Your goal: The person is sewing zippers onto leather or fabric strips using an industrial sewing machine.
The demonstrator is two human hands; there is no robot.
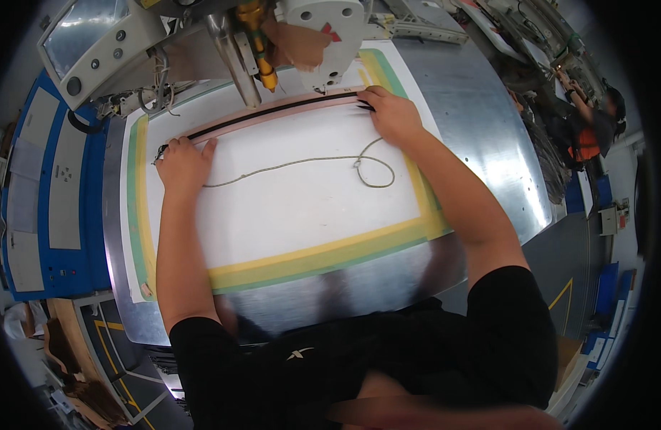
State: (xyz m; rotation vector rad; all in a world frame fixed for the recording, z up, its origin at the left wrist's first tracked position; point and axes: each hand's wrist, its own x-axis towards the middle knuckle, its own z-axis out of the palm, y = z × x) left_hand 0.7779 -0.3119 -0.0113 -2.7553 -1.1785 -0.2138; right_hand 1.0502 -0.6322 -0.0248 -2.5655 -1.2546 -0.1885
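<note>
A long narrow black strip point(273, 109) lies along a pale pink band point(234, 127) near the far side of a white sheet point(295, 215). My left hand point(183, 165) is closed over the strip's left end, its thumb a little apart along the band. At the other end, my right hand point(389, 115) bends its fingers down onto the strip. Two dark points of a slim tool point(366, 105), like tweezers, stick out from under the right fingers; the rest is hidden. Between my forearms a thin grey-green cord point(295, 160) runs across the sheet and loops near the right hand.
Yellow and green tape point(323, 258) edges the sheet on a shiny metal table point(481, 122). A machine head with a metal tube point(231, 61) and a yellow nozzle point(266, 64) hangs just beyond the strip. A blue cabinet point(51, 193) stands left; another person point(588, 122) works far right.
</note>
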